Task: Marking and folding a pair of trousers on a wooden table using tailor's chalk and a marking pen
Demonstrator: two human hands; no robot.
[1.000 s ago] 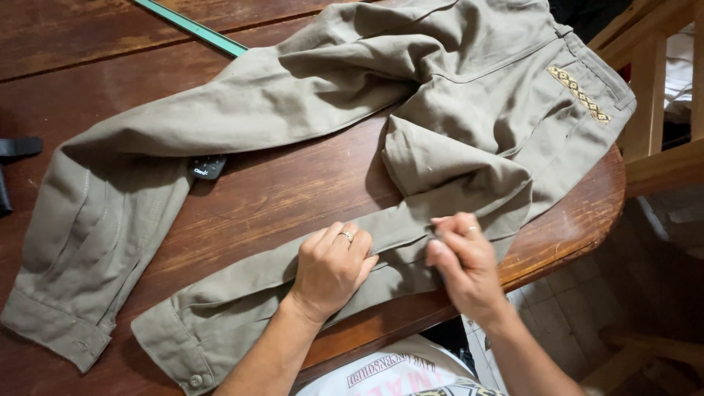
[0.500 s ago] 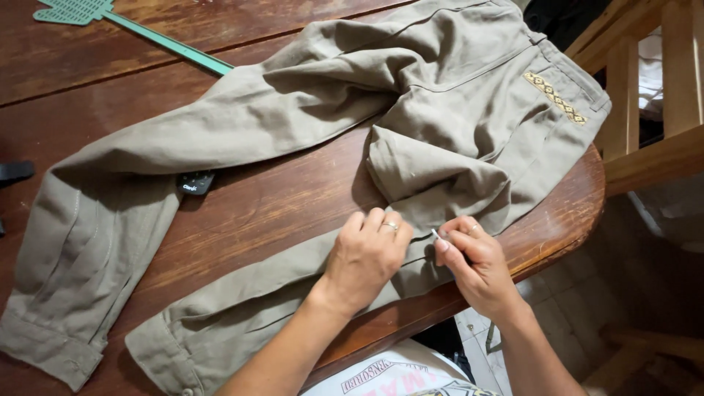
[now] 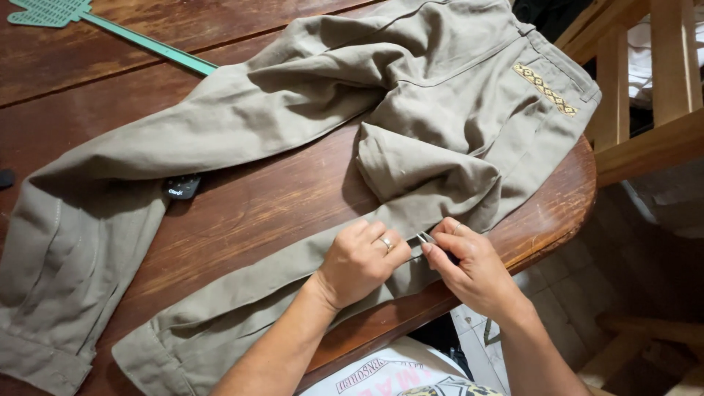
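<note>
Your trousers (image 3: pixel 308 125): khaki woven cloth, matt, softly creased, with a patterned woven trim band (image 3: pixel 544 89) at the pocket. Your table (image 3: pixel 242 213): dark reddish wood, grain showing, semi-gloss varnish worn rough and pale along the rim. Your fly swatter (image 3: pixel 110 29): green plastic, smooth, meshed head. Your small tool (image 3: pixel 425 237): bright, glossy metal. Ring (image 3: pixel 386 244) on your finger: shiny metal. Chair frame (image 3: pixel 645 117): pale, smooth wood.
</note>
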